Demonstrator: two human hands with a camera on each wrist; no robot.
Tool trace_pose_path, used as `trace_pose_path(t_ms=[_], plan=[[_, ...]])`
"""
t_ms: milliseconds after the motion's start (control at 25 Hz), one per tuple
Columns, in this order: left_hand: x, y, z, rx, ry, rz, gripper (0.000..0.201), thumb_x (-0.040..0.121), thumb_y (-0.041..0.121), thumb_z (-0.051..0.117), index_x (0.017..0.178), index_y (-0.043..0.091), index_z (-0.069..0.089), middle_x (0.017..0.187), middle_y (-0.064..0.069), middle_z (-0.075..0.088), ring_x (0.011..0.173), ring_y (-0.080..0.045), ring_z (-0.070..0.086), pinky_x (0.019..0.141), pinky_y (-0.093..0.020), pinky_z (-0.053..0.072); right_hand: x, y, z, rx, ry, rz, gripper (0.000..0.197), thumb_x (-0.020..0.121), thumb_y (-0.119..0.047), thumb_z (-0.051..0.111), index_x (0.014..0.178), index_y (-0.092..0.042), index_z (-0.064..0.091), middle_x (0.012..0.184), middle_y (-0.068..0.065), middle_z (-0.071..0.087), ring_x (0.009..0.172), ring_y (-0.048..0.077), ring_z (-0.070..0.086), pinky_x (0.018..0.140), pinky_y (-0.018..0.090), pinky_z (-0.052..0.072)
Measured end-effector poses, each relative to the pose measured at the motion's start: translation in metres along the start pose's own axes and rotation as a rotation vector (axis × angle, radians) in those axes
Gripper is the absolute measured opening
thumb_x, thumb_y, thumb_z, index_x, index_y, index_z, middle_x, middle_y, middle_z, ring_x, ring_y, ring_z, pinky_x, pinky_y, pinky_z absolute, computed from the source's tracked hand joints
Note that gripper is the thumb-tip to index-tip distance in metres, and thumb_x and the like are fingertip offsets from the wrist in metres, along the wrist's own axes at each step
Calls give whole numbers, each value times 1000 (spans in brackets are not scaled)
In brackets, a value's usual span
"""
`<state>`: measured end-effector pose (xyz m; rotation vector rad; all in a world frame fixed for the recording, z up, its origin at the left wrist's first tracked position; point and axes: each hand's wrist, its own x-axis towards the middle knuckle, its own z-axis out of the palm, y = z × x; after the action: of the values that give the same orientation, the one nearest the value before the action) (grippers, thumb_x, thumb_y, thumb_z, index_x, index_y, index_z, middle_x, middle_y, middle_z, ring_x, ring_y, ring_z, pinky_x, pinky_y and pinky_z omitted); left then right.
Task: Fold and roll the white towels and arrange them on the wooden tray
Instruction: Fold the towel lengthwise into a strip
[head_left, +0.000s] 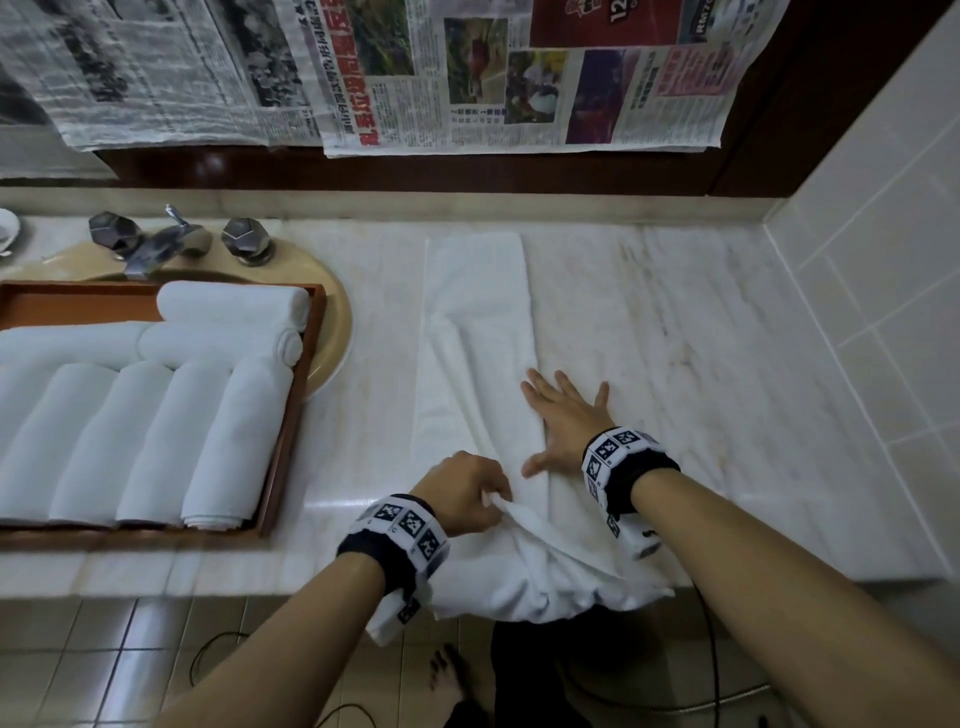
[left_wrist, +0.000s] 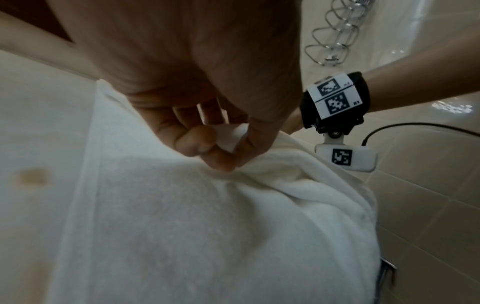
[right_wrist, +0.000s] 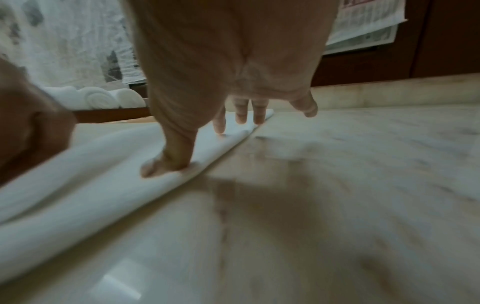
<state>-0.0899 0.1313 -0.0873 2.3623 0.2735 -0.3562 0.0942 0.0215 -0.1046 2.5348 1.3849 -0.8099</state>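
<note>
Bare marble counter (head_left: 675, 364) at centre-right of the head view gives open room right of the towel (head_left: 475, 322), up to the tiled wall (head_left: 883, 260) at the right edge. Left side is blocked: wooden tray (head_left: 306, 374) w/ rolled towels (head_left: 156, 431) sits over the sink (head_left: 335, 312), taps (head_left: 161, 241) behind it at upper left. Between tray & towel, only a narrow counter strip.

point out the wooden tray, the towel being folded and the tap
wooden tray (head_left: 307, 358): head view, right rim.
towel being folded (head_left: 475, 291): head view, flat far half.
tap (head_left: 156, 249): head view, spout between the two knobs.
</note>
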Motion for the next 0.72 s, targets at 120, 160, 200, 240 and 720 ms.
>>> trace_pose_path(t_ms=[120, 160, 200, 240, 720], plan=[[-16, -14, 3, 42, 26, 4, 27, 77, 16, 65, 101, 27, 72, 90, 15, 65, 70, 2, 54, 75, -25, 49, -10, -10, 8, 43, 138, -15, 97, 67, -58, 76, 145, -26, 30, 157, -2, 11, 146, 22, 9, 113, 63, 6], [-17, -12, 9, 8, 43, 48, 31, 77, 16, 66, 105, 29, 71, 96, 16, 67, 68, 8, 53, 75, -21, 48, -14, -14, 13, 78, 191, -21, 77, 69, -53, 77, 134, -25, 44, 147, -2, 28, 139, 21, 24, 112, 55, 18], [-16, -7, 15, -38, 54, 95, 32, 77, 15, 67, 105, 29, 72, 100, 15, 69, 67, 13, 52, 74, -17, 46, -19, -17, 16, 111, 230, -19, 59, 73, -48, 76, 122, -24, 53, 134, -4, 40, 129, 19, 35, 107, 46, 28], [-15, 0, 22, -78, 57, 129, 29, 77, 13, 68, 103, 27, 74, 100, 15, 70, 66, 16, 52, 72, -14, 43, -23, -19, 20, 134, 250, -10, 46, 77, -44, 74, 114, -23, 57, 126, -6, 46, 123, 18, 41, 101, 39, 33], [-55, -14, 39, 18, 11, 159, 21, 80, 21, 69, 95, 35, 74, 94, 19, 70, 67, 19, 52, 70, -7, 39, -65, -27, 33, 107, 73, -12, 101, 66, -52, 81, 145, -20, 28, 150, -11, 17, 141, 10, 22, 111, 66, 11]])
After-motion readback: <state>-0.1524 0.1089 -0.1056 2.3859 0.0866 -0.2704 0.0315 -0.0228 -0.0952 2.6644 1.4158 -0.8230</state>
